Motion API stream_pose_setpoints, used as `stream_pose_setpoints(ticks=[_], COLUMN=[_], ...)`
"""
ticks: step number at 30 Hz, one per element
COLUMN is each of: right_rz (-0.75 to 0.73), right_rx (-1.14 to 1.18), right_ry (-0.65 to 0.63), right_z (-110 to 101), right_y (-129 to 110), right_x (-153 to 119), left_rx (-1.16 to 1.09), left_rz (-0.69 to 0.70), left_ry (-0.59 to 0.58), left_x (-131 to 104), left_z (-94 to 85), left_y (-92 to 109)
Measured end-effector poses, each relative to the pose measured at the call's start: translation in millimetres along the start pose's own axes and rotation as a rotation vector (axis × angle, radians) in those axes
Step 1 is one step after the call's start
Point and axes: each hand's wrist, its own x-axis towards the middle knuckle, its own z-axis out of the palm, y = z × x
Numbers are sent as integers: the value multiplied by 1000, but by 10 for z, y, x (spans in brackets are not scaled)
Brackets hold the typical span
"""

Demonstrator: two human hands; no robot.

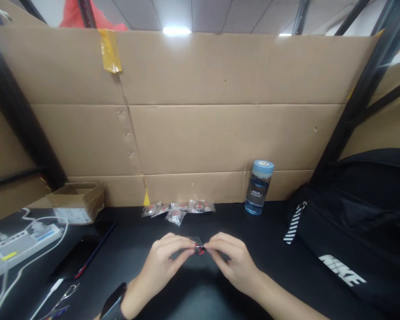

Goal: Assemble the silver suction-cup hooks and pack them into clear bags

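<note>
Between my two hands, over the black table, is a small clear plastic bag (197,242) with something red and dark in or at it; its exact kind is too small to make out. My left hand (168,258), with a dark watch on the wrist, pinches the bag's left side between thumb and fingers. Thumb and fingertips of my right hand (231,258) are closed on its right edge. Farther back, against the cardboard wall, lie several similar clear bags (176,216) with red bits inside.
A blue-capped water bottle (258,189) stands at the back right, beside a black backpack (353,231). On the left are an open cardboard box (76,206), a white power strip (23,249) with cables, and a dark phone (82,253). A cardboard wall (200,133) closes off the back.
</note>
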Motion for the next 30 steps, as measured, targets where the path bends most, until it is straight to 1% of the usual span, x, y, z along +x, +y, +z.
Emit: stream_pose_setpoints(ticks=[5, 11, 16, 19, 22, 26, 30], right_rz=[-15, 10, 33, 52, 81, 111, 117], right_rx=[1, -35, -46, -56, -73, -86, -76], right_ry=[8, -46, -93, -142, -209, -333, -395], right_z=[-4, 4, 1, -1, 11, 29, 29], right_y=[-16, 17, -7, -20, -2, 34, 52], right_x=[0, -17, -13, -10, -24, -58, -78], left_rx=[-9, -1, -29, -58, -84, -97, -88], left_rz=[17, 42, 20, 32, 43, 14, -27], left_ry=[31, -3, -74, -120, -167, -239, -323], left_x=[18, -3, -16, -9, -10, -25, -42], left_z=[10, 24, 32, 43, 72, 122, 156], left_y=[-20, -47, -49, -36, -24, -16, -23])
